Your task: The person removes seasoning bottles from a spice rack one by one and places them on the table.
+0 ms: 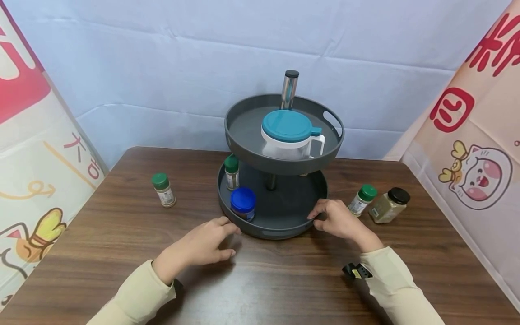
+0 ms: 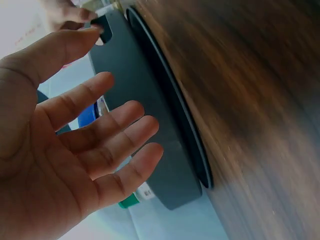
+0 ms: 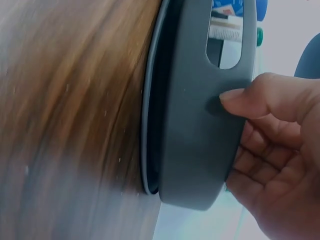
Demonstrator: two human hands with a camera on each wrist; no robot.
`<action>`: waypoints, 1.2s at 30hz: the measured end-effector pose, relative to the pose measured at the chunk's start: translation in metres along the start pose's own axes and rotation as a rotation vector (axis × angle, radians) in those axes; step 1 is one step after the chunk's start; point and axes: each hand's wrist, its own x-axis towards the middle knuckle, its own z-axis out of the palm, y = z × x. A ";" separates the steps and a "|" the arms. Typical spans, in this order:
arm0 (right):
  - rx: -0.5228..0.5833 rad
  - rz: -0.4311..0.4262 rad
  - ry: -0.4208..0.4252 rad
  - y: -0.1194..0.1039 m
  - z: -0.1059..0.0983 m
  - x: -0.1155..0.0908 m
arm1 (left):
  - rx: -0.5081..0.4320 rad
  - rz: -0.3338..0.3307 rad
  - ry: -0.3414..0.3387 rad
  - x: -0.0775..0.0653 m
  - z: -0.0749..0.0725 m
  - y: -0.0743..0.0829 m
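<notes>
A dark grey two-tier round tray stand (image 1: pixel 280 233) stands on the table. My right hand (image 1: pixel 335 219) grips the lower tier's front right rim; in the right wrist view the thumb (image 3: pixel 235 101) lies on the outer wall and the fingers curl over the edge. At the front left of that rim is my left hand (image 1: pixel 207 243), its fingers spread and relaxed, nothing in the palm (image 2: pixel 55 165). Inside the lower tier are a blue-lidded jar (image 1: pixel 243 201) and a green-capped spice bottle (image 1: pixel 232 174). A teal-lidded clear pitcher (image 1: pixel 288 131) sits on the upper tier.
Behind the pitcher rises a steel cylinder with a black top (image 1: pixel 289 88). Left of the stand is a green-capped bottle (image 1: pixel 164 190). To the right are another green-capped bottle (image 1: pixel 361 201) and a black-lidded jar (image 1: pixel 388 207). A small black object (image 1: pixel 357 271) shows by the right sleeve.
</notes>
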 end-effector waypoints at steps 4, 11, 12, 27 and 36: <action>0.004 0.014 0.007 0.006 -0.003 -0.001 | 0.001 0.019 -0.006 0.002 0.002 0.007; 0.003 0.031 0.030 0.014 -0.004 -0.004 | 0.020 0.040 -0.016 0.007 0.006 0.018; 0.005 0.033 0.031 0.015 -0.003 -0.004 | 0.021 0.042 -0.017 0.008 0.007 0.019; -0.004 -0.001 0.020 0.011 -0.004 -0.004 | 0.032 0.064 0.005 0.011 0.006 0.018; -0.042 0.087 0.132 0.008 -0.013 -0.004 | 0.032 0.085 0.028 0.015 -0.005 0.020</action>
